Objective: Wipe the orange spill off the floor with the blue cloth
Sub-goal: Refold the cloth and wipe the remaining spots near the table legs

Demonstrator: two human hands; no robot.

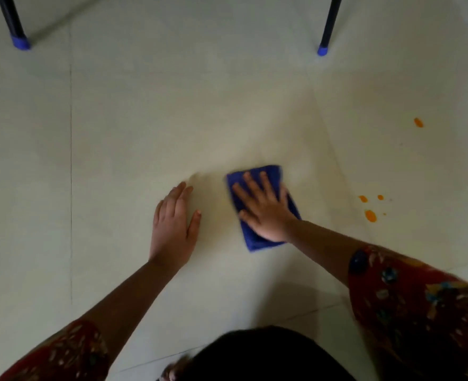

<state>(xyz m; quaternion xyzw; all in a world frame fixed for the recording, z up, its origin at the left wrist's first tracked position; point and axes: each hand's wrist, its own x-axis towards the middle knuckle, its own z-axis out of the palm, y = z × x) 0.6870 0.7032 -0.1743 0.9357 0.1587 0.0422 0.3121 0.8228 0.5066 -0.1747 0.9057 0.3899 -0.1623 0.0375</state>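
Observation:
A folded blue cloth (268, 171) lies flat on the pale tiled floor near the middle of the view. My right hand (264, 209) presses down on it, palm flat and fingers spread. My left hand (173, 225) rests flat on the bare floor to the left of the cloth, holding nothing. Orange spill drops (370, 215) sit on the floor to the right of the cloth, apart from it, with smaller drops (363, 198) just above them. One more orange drop (418, 122) lies further back on the right.
Two dark furniture legs with blue feet stand at the back, one at the left (20, 42) and one at the right (322, 50). A dark tile joint (71, 160) runs down the left side. My dark-clothed knees (268, 356) fill the bottom edge.

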